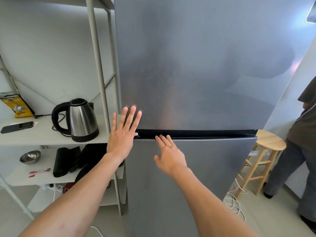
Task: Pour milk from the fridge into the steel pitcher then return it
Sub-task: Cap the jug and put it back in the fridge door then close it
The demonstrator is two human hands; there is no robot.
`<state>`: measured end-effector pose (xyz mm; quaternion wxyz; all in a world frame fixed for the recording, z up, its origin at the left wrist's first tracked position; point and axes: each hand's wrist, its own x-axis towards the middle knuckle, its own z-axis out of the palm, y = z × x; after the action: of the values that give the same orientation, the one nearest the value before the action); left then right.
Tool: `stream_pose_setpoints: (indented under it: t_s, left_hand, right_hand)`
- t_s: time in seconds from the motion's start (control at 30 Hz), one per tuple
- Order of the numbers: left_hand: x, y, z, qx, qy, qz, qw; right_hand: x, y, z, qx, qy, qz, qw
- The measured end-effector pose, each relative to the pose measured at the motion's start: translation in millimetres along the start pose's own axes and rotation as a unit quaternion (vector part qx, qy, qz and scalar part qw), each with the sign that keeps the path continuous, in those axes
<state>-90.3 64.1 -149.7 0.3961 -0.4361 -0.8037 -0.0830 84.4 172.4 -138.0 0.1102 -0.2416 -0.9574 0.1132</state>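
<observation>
Head view: left hand and right hand touch the fridge.

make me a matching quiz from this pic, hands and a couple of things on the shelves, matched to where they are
Things:
1. left hand
2. right hand
3. kettle
4. steel bowl

Places:
a. fingertips at the dark gap between the two fridge doors
b. on the shelf with the red wrapper
c. flat against the upper fridge door
d. on the shelf with the phone

Pairs: 1-c, 2-a, 3-d, 4-b
</observation>
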Motion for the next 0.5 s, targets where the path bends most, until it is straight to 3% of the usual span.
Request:
stream_pose_setpoints:
  t_s: [0.5]
  left_hand:
    - [2, -7, 14, 0.003, 0.013, 0.027, 1.000]
  right_hand:
    - [7, -2, 0, -0.005, -0.009, 0.013, 1.000]
